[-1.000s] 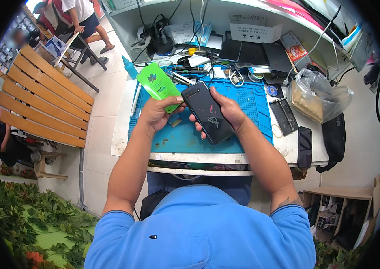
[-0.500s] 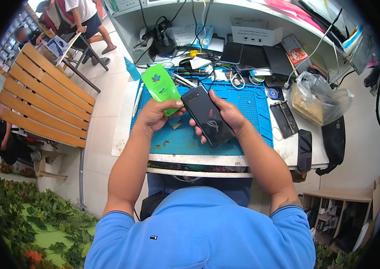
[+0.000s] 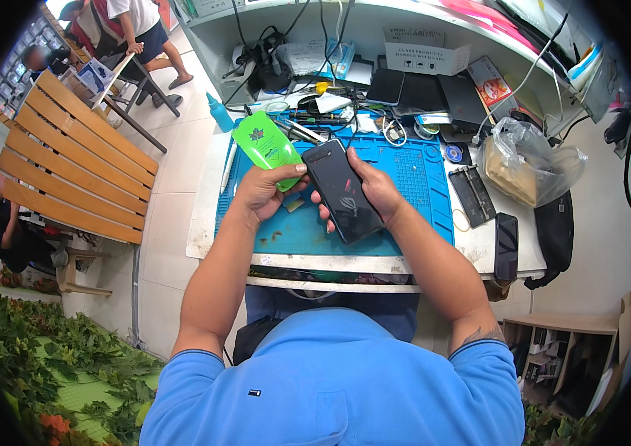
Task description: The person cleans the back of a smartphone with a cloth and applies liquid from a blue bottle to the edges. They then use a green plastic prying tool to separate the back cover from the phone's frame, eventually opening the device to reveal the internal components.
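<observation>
My left hand (image 3: pixel 267 191) pinches the lower end of a flat, bright green packet (image 3: pixel 262 143) with a dark leaf printed on it, thumb on top. In my right hand (image 3: pixel 375 192) lies a black smartphone (image 3: pixel 343 197), its back with the camera strip facing up, the thumb along its right edge and the fingertips showing at its left. The phone's upper left corner comes close to my left fingertips; whether they touch it I cannot tell. Both things are held above a blue repair mat (image 3: pixel 278 244). A small flat yellowish piece (image 3: pixel 295 204) lies on the mat between my hands.
Tools and cables crowd the mat's far edge, beside a blue squeeze bottle (image 3: pixel 219 114). To the right lie an opened phone part (image 3: pixel 471 195), another dark phone (image 3: pixel 506 247) and a clear plastic bag (image 3: pixel 527 163). A slatted wooden bench (image 3: pixel 77 156) and other people are at the left.
The green packet has dropped slightly toward me. The black phone has shifted a little to the left and up, and both grips look the same.
</observation>
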Demonstrator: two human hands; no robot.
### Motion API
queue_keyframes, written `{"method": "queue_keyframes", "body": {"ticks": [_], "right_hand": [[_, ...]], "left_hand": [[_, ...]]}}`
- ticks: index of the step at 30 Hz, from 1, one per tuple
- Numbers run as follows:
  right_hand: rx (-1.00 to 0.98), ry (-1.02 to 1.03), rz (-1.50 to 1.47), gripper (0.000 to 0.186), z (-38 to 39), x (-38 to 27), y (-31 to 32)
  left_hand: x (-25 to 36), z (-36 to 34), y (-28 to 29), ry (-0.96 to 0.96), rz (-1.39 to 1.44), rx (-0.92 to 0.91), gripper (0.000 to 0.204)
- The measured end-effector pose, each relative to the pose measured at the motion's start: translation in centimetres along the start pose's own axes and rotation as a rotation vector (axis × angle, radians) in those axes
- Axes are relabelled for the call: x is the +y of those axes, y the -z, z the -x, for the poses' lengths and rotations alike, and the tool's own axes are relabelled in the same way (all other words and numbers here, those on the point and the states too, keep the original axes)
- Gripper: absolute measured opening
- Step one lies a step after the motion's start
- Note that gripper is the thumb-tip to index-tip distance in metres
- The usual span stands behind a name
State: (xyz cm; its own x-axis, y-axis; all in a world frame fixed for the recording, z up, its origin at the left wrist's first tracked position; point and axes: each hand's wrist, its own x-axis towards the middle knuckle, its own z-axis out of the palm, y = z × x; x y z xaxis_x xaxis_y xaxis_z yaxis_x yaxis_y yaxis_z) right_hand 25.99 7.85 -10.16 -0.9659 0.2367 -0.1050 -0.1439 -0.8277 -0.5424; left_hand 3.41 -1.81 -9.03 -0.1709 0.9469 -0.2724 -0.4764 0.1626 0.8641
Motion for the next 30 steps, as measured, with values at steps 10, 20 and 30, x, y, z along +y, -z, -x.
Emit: {"method": "queue_keyframes", "body": {"ticks": [10,20,30], "right_hand": [[-0.068,0.011,-0.069,0.075,-0.2,-0.4,1.0],[-0.030,-0.052,-0.098,0.072,0.6,-1.5,1.2],[0.018,-0.012,-0.016,0.071,0.3,-1.4,1.6]], "left_hand": [[0.1,0.4,-1.3,-0.035,-0.030,-0.093,0.032],[0.9,0.5,-2.4,0.059,0.048,-0.041,0.033],[0.4,0.9,-3.2,0.002,0.028,0.010,0.033]]}}
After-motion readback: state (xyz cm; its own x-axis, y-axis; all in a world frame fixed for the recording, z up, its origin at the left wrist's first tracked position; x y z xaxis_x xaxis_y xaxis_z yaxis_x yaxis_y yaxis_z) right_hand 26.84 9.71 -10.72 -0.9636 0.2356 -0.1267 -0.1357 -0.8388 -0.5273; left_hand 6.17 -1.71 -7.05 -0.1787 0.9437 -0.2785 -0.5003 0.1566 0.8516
